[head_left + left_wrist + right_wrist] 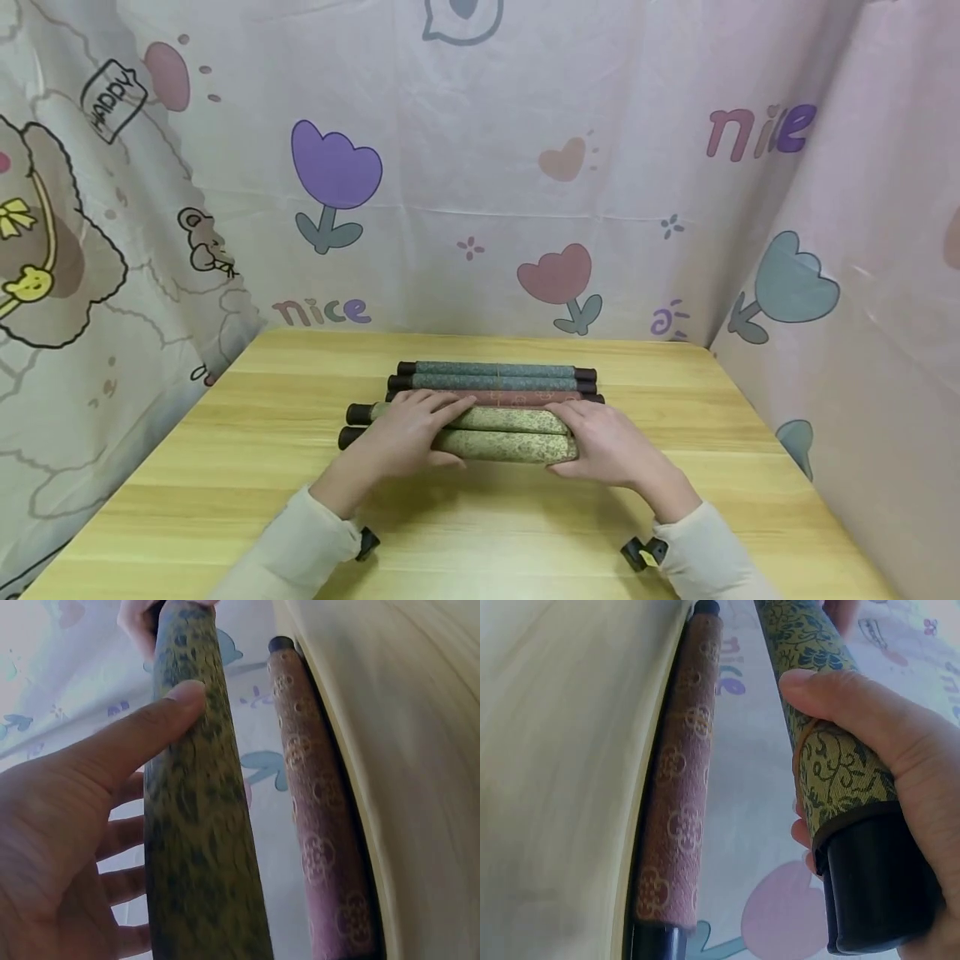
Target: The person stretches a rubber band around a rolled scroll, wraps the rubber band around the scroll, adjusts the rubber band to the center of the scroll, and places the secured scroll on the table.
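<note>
Two rolled scrolls in yellow-green patterned cloth with dark end knobs lie side by side, the front scroll (510,447) nearest me and the rear scroll (517,419) just behind. My left hand (408,433) grips the pair left of middle, thumb on the near side, fingers over the top. At the right end, my right hand (606,443) holds both the same way and hides their right knobs. In the left wrist view, the thumb of my left hand (82,795) presses on a green scroll (199,825). The wrist views show the pair raised off the table.
A reddish scroll (525,399) with ring-like motifs lies on the wooden table (225,467) just beyond the pair. Behind it lie two blue-grey scrolls (495,382), side by side. A printed curtain (465,167) hangs around the table's back and sides.
</note>
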Demonstrator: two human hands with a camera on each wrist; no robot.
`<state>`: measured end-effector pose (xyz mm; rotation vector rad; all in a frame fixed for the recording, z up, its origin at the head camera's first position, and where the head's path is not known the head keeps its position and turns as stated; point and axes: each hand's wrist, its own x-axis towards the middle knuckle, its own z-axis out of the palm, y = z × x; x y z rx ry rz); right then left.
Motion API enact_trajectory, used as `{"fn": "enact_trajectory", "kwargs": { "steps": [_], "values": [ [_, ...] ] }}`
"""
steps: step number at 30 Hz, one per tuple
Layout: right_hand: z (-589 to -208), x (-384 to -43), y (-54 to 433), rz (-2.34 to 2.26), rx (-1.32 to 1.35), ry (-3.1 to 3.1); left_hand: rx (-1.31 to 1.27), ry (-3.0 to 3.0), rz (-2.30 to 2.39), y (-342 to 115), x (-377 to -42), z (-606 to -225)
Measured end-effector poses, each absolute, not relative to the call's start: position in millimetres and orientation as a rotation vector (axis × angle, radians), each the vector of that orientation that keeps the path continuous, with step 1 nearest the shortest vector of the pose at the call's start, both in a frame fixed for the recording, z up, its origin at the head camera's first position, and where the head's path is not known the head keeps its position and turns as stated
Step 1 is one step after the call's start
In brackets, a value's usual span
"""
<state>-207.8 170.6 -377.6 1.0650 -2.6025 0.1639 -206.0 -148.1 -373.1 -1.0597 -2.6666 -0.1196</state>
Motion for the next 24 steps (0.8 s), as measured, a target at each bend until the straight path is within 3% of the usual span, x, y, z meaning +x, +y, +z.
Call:
{"fn": "enact_trajectory", "kwargs": {
  "steps": [15,24],
  "values": [
    [-376.1,-211.1,192.6,0.266,1.006,-2.66,-1.01,-2.664,-0.156,-179.9,-214.3,-376.8],
    [-379.7,-213.2,197.3,0.272,1.023,-2.696,-1.118,-2.573,-0.147,-188.2,-219.1,-389.6]
  ]
}}
